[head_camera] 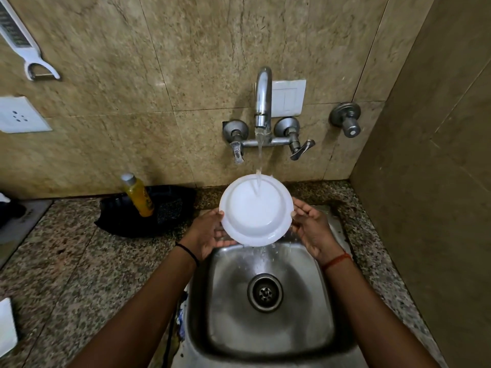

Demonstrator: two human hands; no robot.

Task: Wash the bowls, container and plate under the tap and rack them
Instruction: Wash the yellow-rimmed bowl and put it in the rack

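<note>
Nearest to the camera is the steel sink [305,264], with its drain [265,292] at the centre and bare metal around it. Above the far edge of the sink, both hands hold one white dish by its rim. The left hand [210,232] grips the rim at about 8 o'clock, thumb on the front edge and fingers behind. The right hand [309,224] pinches the rim at about 3 o'clock. The dish [256,211] is tilted toward the person, and it looks like a deep plate or a shallow bowl; I cannot tell which.

The water stream [259,166] from the tap [263,99] lands on the upper part of the dish and runs off the lower edge into the sink. To rinse well, I think the person should turn the dish slowly by the rim so the water reaches every side, and keep the tilt so splashes fall inside the sink.

On the tabletop [79,274], at 9 o'clock from the dish, stand a yellow bottle [138,196] and a dark tray [170,227]. No rack is visible. Nothing blocks the hands.
</note>
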